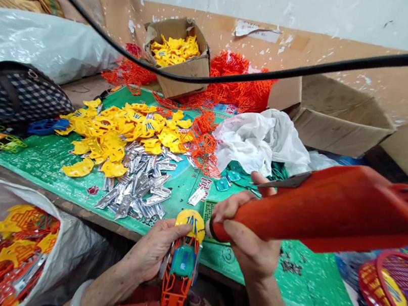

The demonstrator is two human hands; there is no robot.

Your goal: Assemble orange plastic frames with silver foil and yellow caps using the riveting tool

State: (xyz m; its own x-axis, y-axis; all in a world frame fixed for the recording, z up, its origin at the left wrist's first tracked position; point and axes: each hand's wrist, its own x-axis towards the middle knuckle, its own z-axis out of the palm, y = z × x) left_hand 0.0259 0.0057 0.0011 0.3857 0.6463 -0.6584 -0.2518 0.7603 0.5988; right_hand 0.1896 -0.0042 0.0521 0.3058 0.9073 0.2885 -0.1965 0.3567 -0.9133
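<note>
My left hand point(160, 243) is closed around a toy car point(185, 257) with a yellow front, an orange frame and a teal window, held above my lap. In my right hand point(249, 236) is an orange electric screwdriver point(296, 205), lying nearly level. Its tip reaches the side of the car's yellow part; whether it touches a screw I cannot make out. Just behind the tip sits a small green tray point(209, 207), partly hidden by my hand. Beyond the car are a heap of silver parts point(139, 189) and a pile of yellow car shells point(123, 128).
A white sack point(76, 236) of car parts stands at left. A carton point(185, 76) of yellow shells, orange frames point(237, 86), a white plastic bag point(263, 136) and another carton point(343, 117) line the back. A red basket point(378, 296) is at right. A black cable point(292, 74) hangs across.
</note>
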